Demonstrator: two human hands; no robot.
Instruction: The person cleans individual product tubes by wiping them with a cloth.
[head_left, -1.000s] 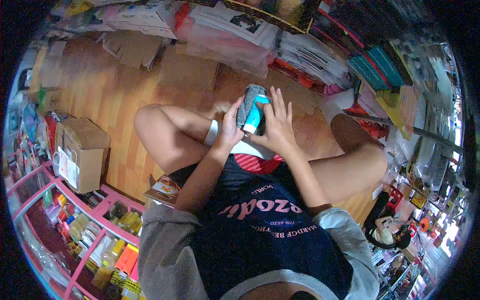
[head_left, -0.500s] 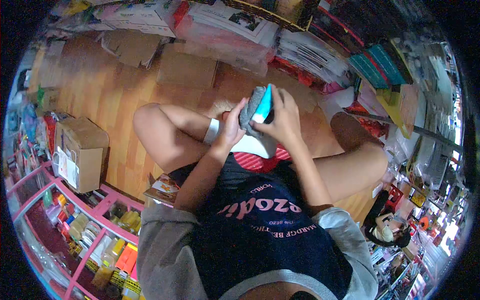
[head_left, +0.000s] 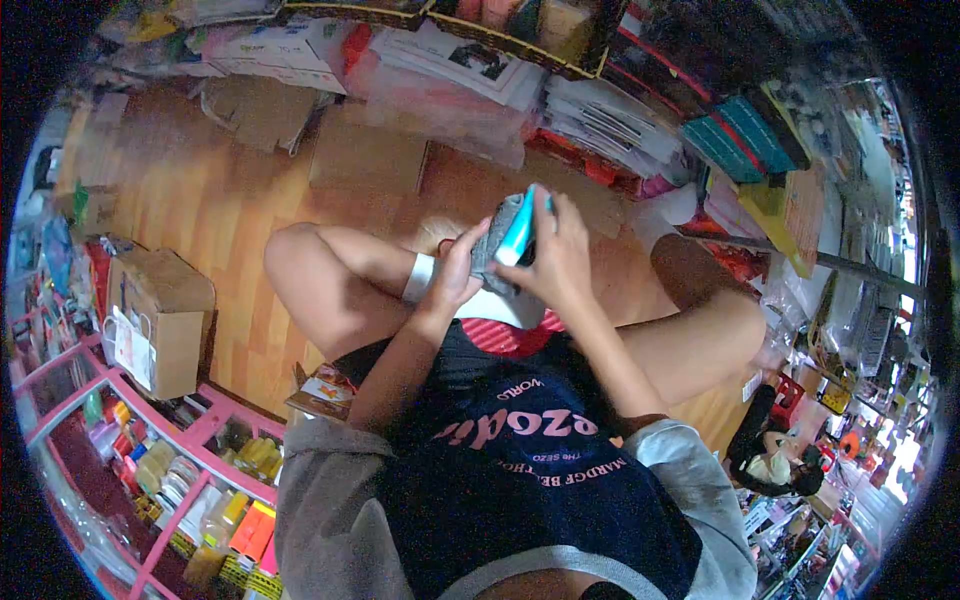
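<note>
In the head view my left hand [head_left: 460,270] is closed on the near side of a grey, fabric-like thing [head_left: 490,240], whose exact kind I cannot make out. My right hand [head_left: 555,252] grips a bright blue, tube-shaped thing [head_left: 517,232] with a white lower end. It lies slanted against the grey thing, and the right thumb presses near the white end. Under both hands, between my crossed legs, is a smooth white thing [head_left: 508,308]. Below that shows a red ridged surface [head_left: 497,336], partly hidden by my shirt.
A cardboard box [head_left: 160,310] stands on the wooden floor [head_left: 245,330] at the left. A pink-framed display case [head_left: 165,430] with small goods is at lower left. Stacked papers [head_left: 610,125] line the back, and a black bag [head_left: 770,455] lies at the right.
The blue thing has turned from a broader face to a narrower one against the grey thing. Both hands stay close together, sitting slightly lower in the view, which has shifted a little.
</note>
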